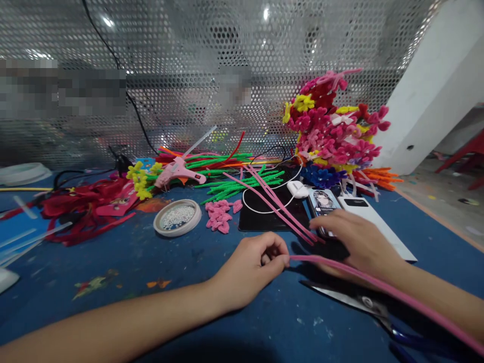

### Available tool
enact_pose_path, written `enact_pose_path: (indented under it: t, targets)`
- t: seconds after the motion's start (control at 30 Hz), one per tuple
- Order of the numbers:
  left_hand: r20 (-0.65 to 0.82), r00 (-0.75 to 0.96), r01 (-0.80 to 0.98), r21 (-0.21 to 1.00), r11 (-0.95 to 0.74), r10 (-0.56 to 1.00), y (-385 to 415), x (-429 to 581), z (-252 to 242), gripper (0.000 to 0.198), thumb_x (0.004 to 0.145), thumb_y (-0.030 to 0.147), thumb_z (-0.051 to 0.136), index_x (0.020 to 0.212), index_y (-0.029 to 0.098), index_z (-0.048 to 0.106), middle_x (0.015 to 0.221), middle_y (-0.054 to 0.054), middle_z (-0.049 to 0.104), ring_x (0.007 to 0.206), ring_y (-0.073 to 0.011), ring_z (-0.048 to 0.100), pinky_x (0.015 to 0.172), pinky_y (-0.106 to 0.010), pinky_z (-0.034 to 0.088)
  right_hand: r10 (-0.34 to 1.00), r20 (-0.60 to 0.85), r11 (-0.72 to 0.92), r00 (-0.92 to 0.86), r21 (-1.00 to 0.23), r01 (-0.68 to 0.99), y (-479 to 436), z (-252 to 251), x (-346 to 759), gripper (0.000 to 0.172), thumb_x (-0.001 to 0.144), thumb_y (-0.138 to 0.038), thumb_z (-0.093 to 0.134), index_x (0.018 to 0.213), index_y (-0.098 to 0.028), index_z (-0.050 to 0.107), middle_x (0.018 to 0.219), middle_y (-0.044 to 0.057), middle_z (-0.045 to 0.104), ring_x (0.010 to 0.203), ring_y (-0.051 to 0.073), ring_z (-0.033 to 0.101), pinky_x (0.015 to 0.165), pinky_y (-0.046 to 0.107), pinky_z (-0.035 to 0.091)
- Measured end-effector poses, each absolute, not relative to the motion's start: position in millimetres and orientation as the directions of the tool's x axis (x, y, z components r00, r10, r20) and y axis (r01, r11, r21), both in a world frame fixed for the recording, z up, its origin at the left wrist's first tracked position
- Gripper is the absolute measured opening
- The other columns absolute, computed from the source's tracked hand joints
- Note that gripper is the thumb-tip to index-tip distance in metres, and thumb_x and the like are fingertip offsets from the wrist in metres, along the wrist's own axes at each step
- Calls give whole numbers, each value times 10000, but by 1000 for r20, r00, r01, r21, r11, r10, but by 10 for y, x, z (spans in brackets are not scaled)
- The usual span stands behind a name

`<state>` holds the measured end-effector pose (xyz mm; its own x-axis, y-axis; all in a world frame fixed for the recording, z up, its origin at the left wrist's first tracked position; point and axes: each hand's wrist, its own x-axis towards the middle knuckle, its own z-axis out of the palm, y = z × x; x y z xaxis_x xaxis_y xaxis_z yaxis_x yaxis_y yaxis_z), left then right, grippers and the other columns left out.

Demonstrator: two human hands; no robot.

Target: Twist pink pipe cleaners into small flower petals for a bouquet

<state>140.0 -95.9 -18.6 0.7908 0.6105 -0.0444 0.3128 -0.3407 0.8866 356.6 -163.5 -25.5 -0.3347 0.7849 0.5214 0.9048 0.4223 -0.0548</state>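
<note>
The left hand [260, 272] is pinching the end of a pink pipe cleaner [385, 288], which is running across in front of the right forearm. The right hand [359, 237] is curving beside some loose pink stems [278, 204]; whether it is gripping anything, I cannot tell. Scissors [366, 301] are lying nearby. Farther left, a bowl [181, 232] is holding beads [176, 217].

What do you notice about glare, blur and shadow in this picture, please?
Head view: bright spots glare on the perforated silver metal panel; head view: the bare right hand looks slightly blurred, above dark shadow on the blue tabletop; head view: at upper left and upper centre, the panel is pixelated.
</note>
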Motion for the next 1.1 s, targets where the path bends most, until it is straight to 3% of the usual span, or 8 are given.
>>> enact_pose_path:
  t: [0.1, 0.2, 0.57, 0.8, 1.1]
  targets:
    - [-60, 795, 321, 886, -335, 603, -958, 1395, -165, 106, 840, 233, 484, 801, 157, 547, 719, 16, 533, 655, -100, 455, 589, -206, 361, 827, 528, 247, -192, -35, 968, -1605, -283, 3797, 488, 748, -500, 573, 1067, -136, 512, 908, 107, 620, 820, 250, 574, 707, 371, 469]
    - [-67, 801, 323, 885, -334, 595, -954, 1390, -149, 101, 834, 219, 488, 784, 156, 549, 701, 23, 520, 637, -92, 445, 582, -200, 359, 852, 518, 138, -81, -72, 988, -1586, -359, 3923, 489, 757, -500, 534, 1081, -137, 494, 959, 124, 610, 868, 279, 575, 734, 401, 473]
    - [-78, 796, 333, 885, -326, 600, -943, 1402, -172, 76, 814, 198, 512, 772, 157, 560, 671, 43, 512, 586, -66, 427, 545, -174, 353, 910, 400, 108, -111, 28, 994, -1563, -383, 3892, 504, 795, -523, 463, 1116, -136, 505, 1005, 118, 627, 897, 283, 574, 755, 404, 477]
    - [-78, 799, 329, 887, -325, 596, -947, 1409, -168, 82, 813, 198, 515, 763, 154, 563, 665, 40, 515, 585, -68, 430, 550, -177, 359, 901, 433, -71, 35, 69, 995, -1562, -400, 3887, 539, 829, -583, 369, 1076, -135, 538, 885, 113, 638, 840, 284, 599, 703, 399, 480]
    - [-79, 798, 335, 882, -331, 597, -950, 1402, -174, 83, 811, 201, 514, 766, 153, 565, 658, 40, 512, 584, -72, 431, 547, -180, 358, 863, 505, -83, -24, 188, 979, -1566, -383, 3838, 512, 842, -573, 357, 1012, -136, 562, 762, 86, 636, 738, 262, 605, 625, 355, 464]
